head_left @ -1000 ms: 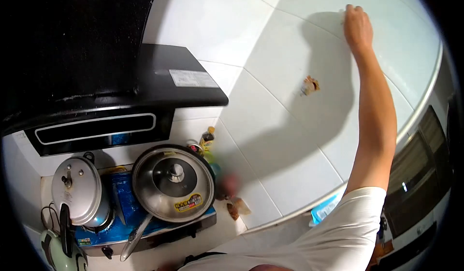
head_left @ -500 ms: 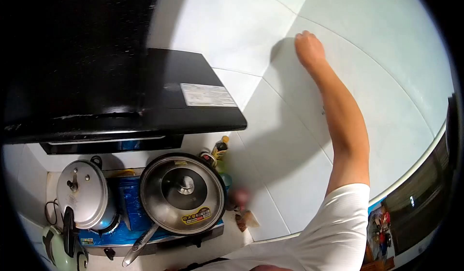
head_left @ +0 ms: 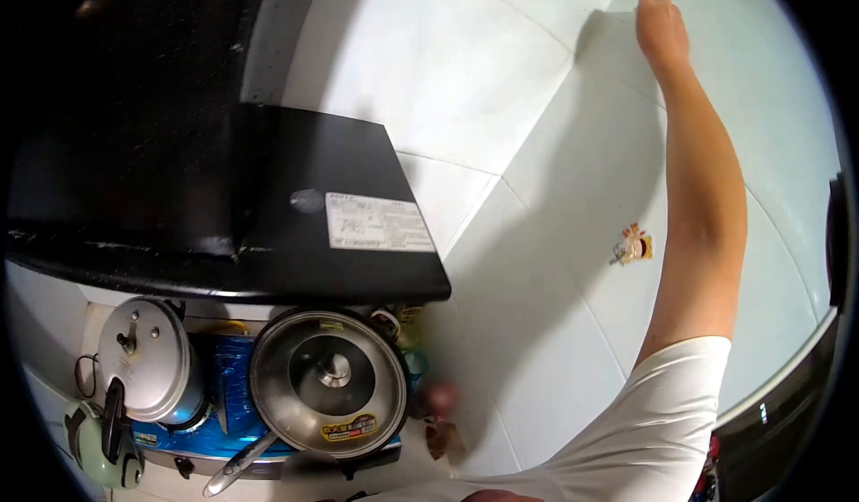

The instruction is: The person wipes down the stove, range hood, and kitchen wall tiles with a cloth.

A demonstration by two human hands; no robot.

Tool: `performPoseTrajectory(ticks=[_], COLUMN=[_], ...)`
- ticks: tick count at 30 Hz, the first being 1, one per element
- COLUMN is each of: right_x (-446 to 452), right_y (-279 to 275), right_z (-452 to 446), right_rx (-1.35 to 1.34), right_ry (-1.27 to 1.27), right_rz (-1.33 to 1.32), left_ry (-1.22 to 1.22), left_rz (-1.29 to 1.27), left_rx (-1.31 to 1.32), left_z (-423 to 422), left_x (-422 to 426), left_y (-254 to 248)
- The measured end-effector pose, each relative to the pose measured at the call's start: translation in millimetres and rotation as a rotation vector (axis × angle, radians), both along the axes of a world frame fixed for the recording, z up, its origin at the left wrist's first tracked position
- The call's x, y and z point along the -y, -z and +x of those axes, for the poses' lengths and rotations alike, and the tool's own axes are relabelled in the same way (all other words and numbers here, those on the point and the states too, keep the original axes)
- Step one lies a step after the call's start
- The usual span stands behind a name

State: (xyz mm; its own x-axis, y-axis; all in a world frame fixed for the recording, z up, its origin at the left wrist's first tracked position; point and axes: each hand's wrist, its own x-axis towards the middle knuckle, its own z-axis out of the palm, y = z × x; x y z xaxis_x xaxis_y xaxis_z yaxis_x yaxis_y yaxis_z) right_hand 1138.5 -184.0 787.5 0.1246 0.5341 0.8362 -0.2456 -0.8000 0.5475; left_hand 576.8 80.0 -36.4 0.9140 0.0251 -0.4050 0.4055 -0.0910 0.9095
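My right hand (head_left: 663,32) is raised high at the upper right, close to the tiled side wall (head_left: 573,242). Its fingers are curled in, and whatever they may hold is hidden from this side. The bare forearm runs down to a white sleeve (head_left: 644,404). Left of the forearm, a small colourful ornament (head_left: 633,244) is fixed on the wall. My left hand is out of view.
A black range hood (head_left: 349,225) with a white label juts out at the left. Below it, a lidded wok (head_left: 295,430) and a pressure cooker (head_left: 148,377) sit on a blue stove (head_left: 234,377). A green kettle (head_left: 98,457) stands at the lower left; bottles crowd the corner behind the wok.
My right hand has moved up and to the right along the wall. The ornament, mostly hidden by the arm before, now shows. The whole view has shifted, with the hood appearing larger.
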Motion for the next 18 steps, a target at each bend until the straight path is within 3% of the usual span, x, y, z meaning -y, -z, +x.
performPoseTrajectory(ticks=[5,8,9,10,12,13,16,18], right_x=[4,-8,-2,-3,-21,-21,-37,-37], right_y=[-20,-14,-13,-1,32,41,101,140], right_z=[41,58,91,92,70,75,56,51], right_rx=[0.03,-0.11,-0.056,-0.007,-0.201,-0.224,-0.403,-0.51], right_ry=[-0.029,0.07,-0.005,-0.074,-0.012,0.145,0.102,0.203], right_rz=[0.005,0.091,-0.009,-0.112,0.035,-0.061,-0.006,-0.085], left_ry=[-0.016,-0.021,-0.017,-0.012,-0.002,0.0,0.008,0.019], left_rz=[0.022,0.022,0.021,0.02,0.015,0.014,-0.003,-0.015], left_rx=[-0.065,-0.079,-0.081,-0.085,-0.08,-0.074,-0.058,-0.041], left_z=[35,48,52,54,60,62,66,70], left_x=[13,16,16,16,14,13,6,2], left_y=[-27,-32,-33,-34,-34,-34,-32,-29])
